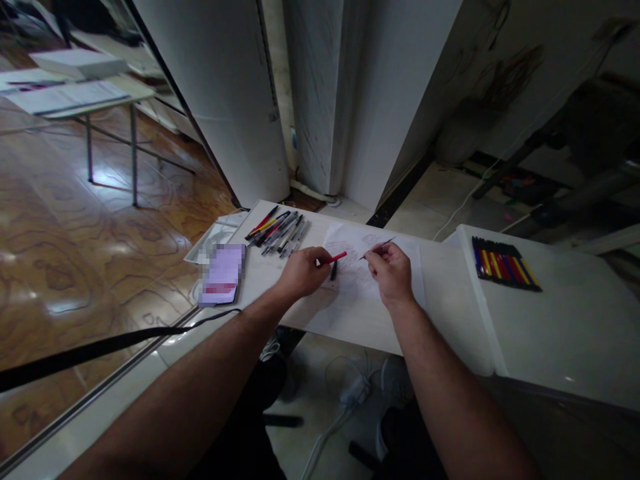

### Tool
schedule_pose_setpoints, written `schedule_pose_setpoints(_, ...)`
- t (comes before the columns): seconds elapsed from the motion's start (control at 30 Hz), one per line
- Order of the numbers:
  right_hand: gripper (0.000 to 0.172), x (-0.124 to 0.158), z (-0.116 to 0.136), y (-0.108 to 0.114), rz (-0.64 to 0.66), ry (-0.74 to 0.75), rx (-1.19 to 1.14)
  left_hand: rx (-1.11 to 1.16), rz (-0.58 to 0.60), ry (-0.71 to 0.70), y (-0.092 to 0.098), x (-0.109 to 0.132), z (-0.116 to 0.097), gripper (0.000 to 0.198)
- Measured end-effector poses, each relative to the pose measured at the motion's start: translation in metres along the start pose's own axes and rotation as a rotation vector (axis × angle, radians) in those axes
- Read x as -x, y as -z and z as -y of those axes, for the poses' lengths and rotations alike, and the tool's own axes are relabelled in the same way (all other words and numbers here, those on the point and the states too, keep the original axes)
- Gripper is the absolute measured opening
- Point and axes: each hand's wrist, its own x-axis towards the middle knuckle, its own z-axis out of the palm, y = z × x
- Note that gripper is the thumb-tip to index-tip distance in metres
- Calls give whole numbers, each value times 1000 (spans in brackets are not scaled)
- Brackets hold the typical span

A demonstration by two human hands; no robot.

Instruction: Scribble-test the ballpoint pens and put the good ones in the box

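Note:
My left hand point(304, 272) is closed on a red pen point(339, 257), which sticks out to the right from between thumb and fingers. Just below those fingers, a short black pen part point(334, 270) shows over the paper; whether the hand touches it I cannot tell. Pinched in my right hand point(390, 270) is a thin dark pen point(385, 244), slim as a refill, its point toward the lower left. Both hands are over a white sheet of paper point(367, 293) with faint sketched lines.
Several loose pens point(277, 232) lie in a pile at the table's left end. Near them is a phone point(223, 273) with a blurred screen. A row of coloured pens point(506, 265) rests on the white surface to the right. Cables point(355, 393) run across the floor below.

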Motion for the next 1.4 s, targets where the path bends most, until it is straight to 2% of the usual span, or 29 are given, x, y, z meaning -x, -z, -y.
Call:
schedule_pose_setpoints(0.1,18,1,4,0,-36,3,-98,3,3,-43,-1,0,0,20)
schedule_pose_setpoints(0.33,18,2,7,0,-64,56,-135,-15,33,-121,-1,1,1,23)
schedule_pose_setpoints(0.63,19,2,4,-1,-28,21,-90,-42,55,-111,0,0,0,25)
schedule_pose_setpoints(0.9,38,5,7,0,70,-111,-111,-42,46,-112,-1,1,1,24)
schedule_pose_setpoints(1.1,31,5,5,-1,68,-135,-171,-48,45,-131,-1,1,1,25)
schedule_pose_setpoints(1.4,25,6,1,-2,68,-53,-95,-18,86,-189,0,1,-2,24)
